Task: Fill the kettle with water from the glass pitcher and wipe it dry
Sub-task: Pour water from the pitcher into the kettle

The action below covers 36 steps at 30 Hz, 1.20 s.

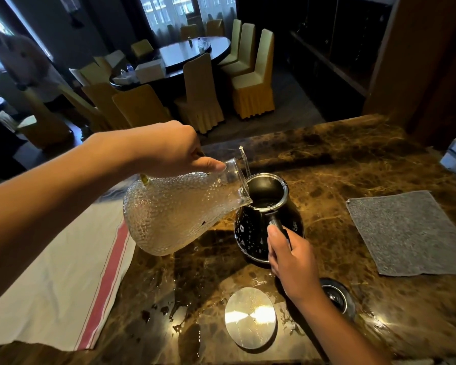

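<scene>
My left hand [173,151] is wrapped around the neck of the clear, dimpled glass pitcher [174,214], thumb lying along the neck toward the rim. The pitcher is tipped steeply to the right, its round base lifted off the surface, its spout lip resting over the mouth of the kettle. A thin clear glass rod [244,160] sticks up out of the pitcher's mouth.

The dark, rounded kettle [256,233] with a metal-rimmed open top stands upright on the brown veined marble counter [353,159], just right of the pitcher. Its dark side is speckled with water droplets. Inside the opening it is dark; I cannot tell the water level.

My right hand [291,259] is closed around the kettle's black handle [277,223], thumb on top, fingers curled under, on the near side of the kettle.

Near me on the counter lies a round, flat silver metal lid [250,316], between my two forearms and apart from the kettle. The counter around it is wet, with small puddles and beads to the left of the lid. Under my right wrist, a round metal-ringed opening [336,299] is set into the counter, partly hidden.

To the right, a grey rectangular cloth [408,233] lies flat, well apart from the kettle. To the left, a white cloth with a red stripe [63,285] is spread over the counter edge, beneath my left forearm.

Beyond the counter: a dark round dining table [192,55] ringed with yellow-covered chairs [253,83].
</scene>
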Each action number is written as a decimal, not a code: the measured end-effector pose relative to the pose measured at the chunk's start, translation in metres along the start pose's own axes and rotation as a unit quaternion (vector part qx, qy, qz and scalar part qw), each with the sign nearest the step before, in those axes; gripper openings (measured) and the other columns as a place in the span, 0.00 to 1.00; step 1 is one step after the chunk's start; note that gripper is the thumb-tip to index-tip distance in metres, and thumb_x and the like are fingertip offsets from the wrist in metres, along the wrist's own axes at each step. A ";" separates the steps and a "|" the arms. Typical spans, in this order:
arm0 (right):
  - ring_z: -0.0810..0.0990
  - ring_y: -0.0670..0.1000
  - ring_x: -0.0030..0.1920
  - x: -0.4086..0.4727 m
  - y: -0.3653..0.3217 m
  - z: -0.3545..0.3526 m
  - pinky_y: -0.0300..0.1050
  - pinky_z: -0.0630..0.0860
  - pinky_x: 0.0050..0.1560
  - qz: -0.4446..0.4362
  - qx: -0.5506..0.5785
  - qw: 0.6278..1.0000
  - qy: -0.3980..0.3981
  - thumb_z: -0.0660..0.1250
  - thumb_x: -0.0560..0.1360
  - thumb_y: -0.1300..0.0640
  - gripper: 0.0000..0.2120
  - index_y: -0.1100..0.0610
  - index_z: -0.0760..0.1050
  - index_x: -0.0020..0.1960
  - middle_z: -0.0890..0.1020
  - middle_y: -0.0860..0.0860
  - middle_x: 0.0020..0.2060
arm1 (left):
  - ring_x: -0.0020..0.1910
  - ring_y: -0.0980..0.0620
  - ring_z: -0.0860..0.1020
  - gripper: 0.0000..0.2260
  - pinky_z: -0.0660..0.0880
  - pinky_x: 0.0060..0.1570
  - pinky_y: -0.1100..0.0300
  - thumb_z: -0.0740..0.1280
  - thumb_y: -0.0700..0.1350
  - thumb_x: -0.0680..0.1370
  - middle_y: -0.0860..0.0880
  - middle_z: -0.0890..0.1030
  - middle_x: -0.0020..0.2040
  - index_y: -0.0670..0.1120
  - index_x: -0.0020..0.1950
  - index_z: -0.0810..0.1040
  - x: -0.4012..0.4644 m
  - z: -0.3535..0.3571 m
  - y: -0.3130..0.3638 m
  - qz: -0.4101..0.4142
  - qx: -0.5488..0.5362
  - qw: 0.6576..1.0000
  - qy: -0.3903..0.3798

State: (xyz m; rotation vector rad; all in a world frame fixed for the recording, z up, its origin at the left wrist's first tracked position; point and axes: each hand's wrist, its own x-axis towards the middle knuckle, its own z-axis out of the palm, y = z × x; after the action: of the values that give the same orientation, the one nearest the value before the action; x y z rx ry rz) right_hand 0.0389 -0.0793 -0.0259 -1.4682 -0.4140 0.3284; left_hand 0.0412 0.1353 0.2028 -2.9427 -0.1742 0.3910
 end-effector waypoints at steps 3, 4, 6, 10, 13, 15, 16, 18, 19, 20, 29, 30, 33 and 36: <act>0.64 0.47 0.26 0.001 0.002 0.000 0.41 0.62 0.28 -0.002 0.001 1.000 0.000 0.62 0.75 0.34 0.25 0.54 0.66 0.33 0.66 0.49 0.25 | 0.27 0.50 0.68 0.39 0.66 0.28 0.58 0.53 0.77 0.65 0.47 0.71 0.28 0.40 0.36 0.76 0.000 0.000 0.000 0.008 0.002 1.000 0.001; 0.64 0.47 0.26 0.001 0.003 0.000 0.40 0.63 0.28 -0.004 0.000 1.000 0.000 0.61 0.75 0.34 0.26 0.55 0.66 0.33 0.67 0.49 0.25 | 0.27 0.49 0.68 0.39 0.66 0.28 0.58 0.53 0.77 0.65 0.47 0.71 0.28 0.40 0.36 0.76 0.000 -0.001 0.000 0.008 0.004 1.000 0.000; 0.64 0.47 0.26 0.001 0.003 -0.001 0.40 0.63 0.28 -0.003 0.004 1.000 -0.001 0.62 0.75 0.34 0.26 0.55 0.66 0.33 0.66 0.49 0.25 | 0.28 0.49 0.68 0.39 0.66 0.29 0.58 0.53 0.76 0.66 0.47 0.71 0.29 0.39 0.37 0.77 0.001 -0.001 0.001 0.008 0.007 1.000 -0.002; 0.64 0.47 0.26 0.001 0.002 0.000 0.39 0.62 0.28 0.001 0.012 1.000 -0.003 0.62 0.75 0.34 0.24 0.53 0.67 0.32 0.66 0.49 0.25 | 0.27 0.49 0.69 0.39 0.67 0.28 0.58 0.53 0.76 0.65 0.46 0.72 0.29 0.39 0.37 0.77 0.003 -0.004 0.002 0.014 0.012 1.000 -0.007; 0.63 0.48 0.26 0.001 0.003 0.000 0.40 0.62 0.29 0.002 0.004 1.000 -0.004 0.62 0.75 0.34 0.26 0.55 0.65 0.33 0.66 0.50 0.25 | 0.27 0.50 0.70 0.37 0.68 0.28 0.59 0.54 0.76 0.67 0.47 0.73 0.29 0.41 0.36 0.76 0.005 -0.006 0.004 0.013 0.022 1.000 -0.008; 0.63 0.48 0.26 0.001 0.004 0.000 0.41 0.61 0.29 0.002 0.005 1.000 -0.005 0.61 0.76 0.34 0.26 0.55 0.65 0.33 0.65 0.50 0.25 | 0.27 0.50 0.70 0.38 0.69 0.28 0.59 0.54 0.77 0.66 0.47 0.73 0.29 0.40 0.36 0.76 0.007 -0.007 0.004 0.012 0.026 1.000 -0.008; 0.63 0.48 0.26 0.001 0.004 0.000 0.42 0.61 0.29 0.001 0.005 1.000 -0.005 0.61 0.76 0.34 0.26 0.54 0.65 0.33 0.65 0.50 0.25 | 0.27 0.49 0.71 0.39 0.69 0.29 0.58 0.53 0.77 0.65 0.46 0.73 0.29 0.40 0.36 0.76 0.007 -0.007 0.004 0.012 0.026 1.000 -0.009; 0.63 0.49 0.26 0.001 0.003 0.000 0.43 0.61 0.29 -0.001 0.006 1.000 -0.006 0.61 0.76 0.34 0.25 0.52 0.66 0.32 0.65 0.51 0.25 | 0.28 0.48 0.72 0.41 0.70 0.30 0.58 0.52 0.78 0.64 0.46 0.73 0.29 0.39 0.37 0.77 0.008 -0.008 0.004 0.012 0.029 0.999 -0.012; 0.63 0.49 0.26 0.001 0.003 0.000 0.43 0.61 0.29 -0.001 0.005 1.000 -0.005 0.62 0.76 0.34 0.24 0.51 0.66 0.32 0.65 0.51 0.25 | 0.28 0.48 0.72 0.41 0.70 0.30 0.58 0.52 0.78 0.64 0.46 0.74 0.29 0.39 0.37 0.77 0.008 -0.009 0.005 0.011 0.030 0.999 -0.013; 0.63 0.49 0.26 0.001 0.003 0.000 0.42 0.61 0.28 -0.001 0.004 1.000 -0.004 0.62 0.76 0.34 0.23 0.50 0.66 0.32 0.66 0.51 0.25 | 0.28 0.48 0.72 0.41 0.70 0.30 0.58 0.52 0.78 0.64 0.46 0.74 0.29 0.39 0.37 0.77 0.008 -0.009 0.005 0.010 0.030 0.999 -0.016; 0.64 0.49 0.26 0.001 0.004 0.000 0.43 0.63 0.29 -0.002 0.000 1.000 -0.007 0.61 0.76 0.34 0.25 0.53 0.67 0.33 0.66 0.51 0.25 | 0.29 0.49 0.73 0.37 0.70 0.30 0.59 0.54 0.76 0.65 0.46 0.75 0.31 0.41 0.37 0.77 0.007 -0.013 0.012 -0.004 0.042 0.999 -0.030; 0.64 0.49 0.26 0.001 0.004 0.000 0.43 0.62 0.29 -0.002 0.000 1.000 -0.008 0.61 0.76 0.34 0.26 0.55 0.66 0.33 0.66 0.51 0.25 | 0.30 0.49 0.73 0.37 0.70 0.30 0.58 0.54 0.76 0.65 0.46 0.75 0.31 0.41 0.37 0.77 0.008 -0.013 0.012 -0.004 0.043 0.999 -0.029; 0.64 0.49 0.26 0.001 0.005 0.000 0.42 0.62 0.29 -0.006 0.002 1.000 -0.008 0.61 0.76 0.34 0.26 0.56 0.66 0.34 0.66 0.50 0.25 | 0.29 0.49 0.72 0.37 0.69 0.30 0.58 0.54 0.76 0.66 0.46 0.74 0.31 0.41 0.37 0.77 0.008 -0.013 0.012 -0.004 0.048 0.999 -0.025; 0.65 0.48 0.26 0.001 0.005 -0.001 0.40 0.63 0.29 -0.009 -0.003 1.000 -0.005 0.61 0.76 0.35 0.26 0.55 0.66 0.33 0.66 0.49 0.25 | 0.29 0.49 0.72 0.37 0.69 0.30 0.58 0.55 0.76 0.67 0.47 0.74 0.31 0.41 0.37 0.77 0.008 -0.013 0.013 -0.006 0.050 0.998 -0.027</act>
State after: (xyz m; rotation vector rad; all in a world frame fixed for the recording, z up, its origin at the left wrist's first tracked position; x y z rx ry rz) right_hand 0.0400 -0.0790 -0.0309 -1.4683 -0.4365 0.3213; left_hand 0.0533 0.1214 0.2113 -2.8334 -0.1737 0.4653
